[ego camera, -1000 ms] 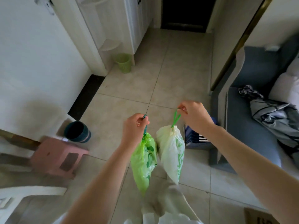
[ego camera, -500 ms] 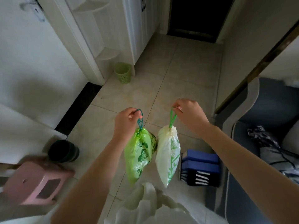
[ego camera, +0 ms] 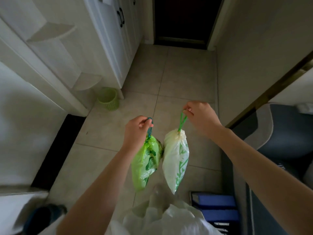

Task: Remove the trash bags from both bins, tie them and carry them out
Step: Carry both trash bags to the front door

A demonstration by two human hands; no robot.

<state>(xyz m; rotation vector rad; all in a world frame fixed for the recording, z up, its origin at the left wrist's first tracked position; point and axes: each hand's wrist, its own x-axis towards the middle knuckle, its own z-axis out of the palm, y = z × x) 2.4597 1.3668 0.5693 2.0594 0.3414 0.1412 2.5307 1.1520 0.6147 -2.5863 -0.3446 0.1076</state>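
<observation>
The left hand (ego camera: 137, 129) was curled tight round the teal drawstring of a green trash bag (ego camera: 145, 161), which hung below it, cinched at the neck. The right hand (ego camera: 201, 116) pinched the green drawstring loop of a white trash bag (ego camera: 176, 160) between thumb and fingers; that bag hung just beside the green one, at its 3 o'clock. Beneath both lay the tiled floor (ego camera: 177, 78). At 10 o'clock from the hands a light green bin (ego camera: 108, 99) stood by a white cabinet (ego camera: 110, 39). At 12 o'clock was a dark door (ego camera: 184, 19); at 5 o'clock, blue file holders (ego camera: 218, 209).
</observation>
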